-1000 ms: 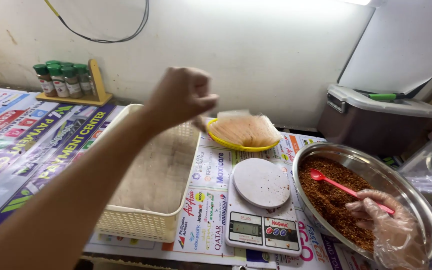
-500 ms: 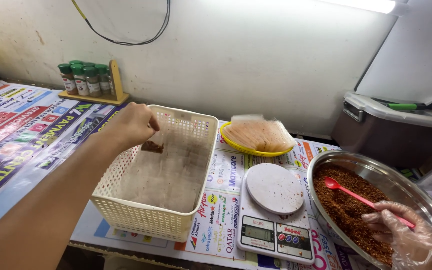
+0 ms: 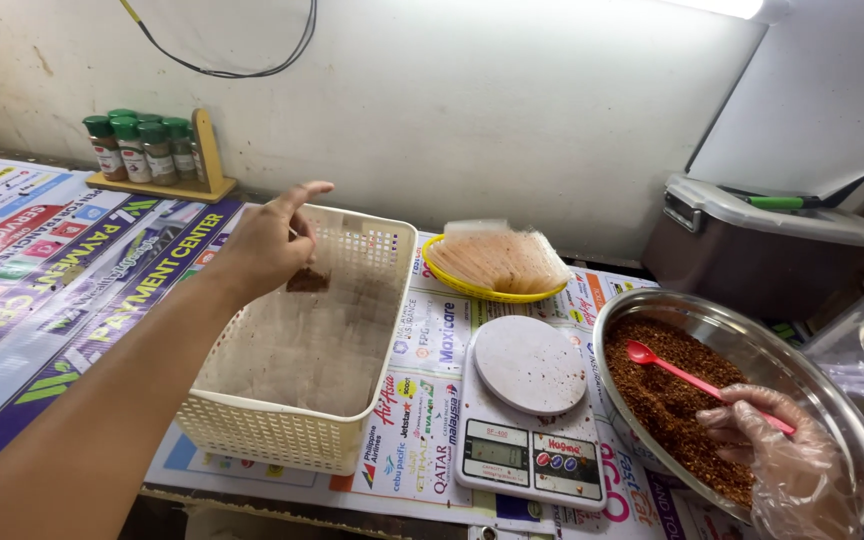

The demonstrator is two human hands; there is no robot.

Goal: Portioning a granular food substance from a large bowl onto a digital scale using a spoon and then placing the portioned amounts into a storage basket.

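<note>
My left hand hovers over the far left corner of a cream plastic basket lined with paper, fingers spread and holding nothing. A small brown packet lies in the basket just below the hand. My right hand, in a clear plastic glove, grips the handle of a red spoon that rests in a steel bowl of reddish-brown spice flakes. A digital kitchen scale with a round white platform stands between basket and bowl.
A yellow plate stacked with thin clear pouches sits behind the scale. A wooden rack of green-capped spice jars stands against the wall at far left. A lidded grey bin is at back right. Printed banners cover the table.
My left hand came down from near the yellow plate to the basket, set the small brown packet inside and opened. My right hand stayed on the spoon in the bowl.
</note>
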